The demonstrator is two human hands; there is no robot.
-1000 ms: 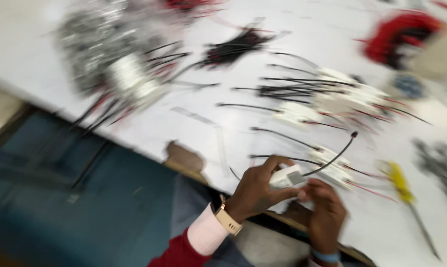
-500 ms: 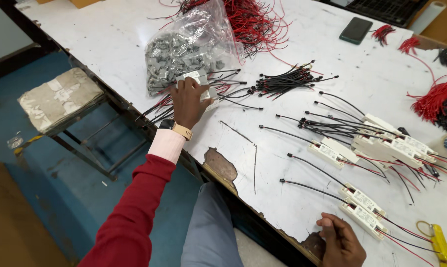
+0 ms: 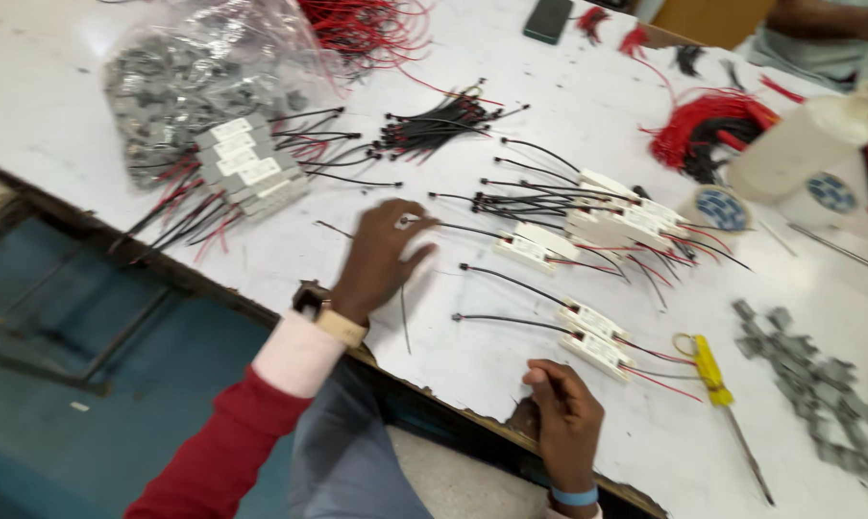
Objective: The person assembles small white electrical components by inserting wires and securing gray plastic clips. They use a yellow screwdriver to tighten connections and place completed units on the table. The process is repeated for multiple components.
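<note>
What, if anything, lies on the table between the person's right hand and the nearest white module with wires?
Nothing visible. The right hand rests at the table edge, and only bare white table separates it from the nearest white module, which lies just above it.

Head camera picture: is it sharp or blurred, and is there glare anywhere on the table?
Head view: slight motion blur throughout; the left hand and the white modules have soft edges, and the grey parts at the right edge are smeared. Head view: the white table is overexposed at the top left, with glare on the clear plastic bag. The right hand is evenly lit.
</note>
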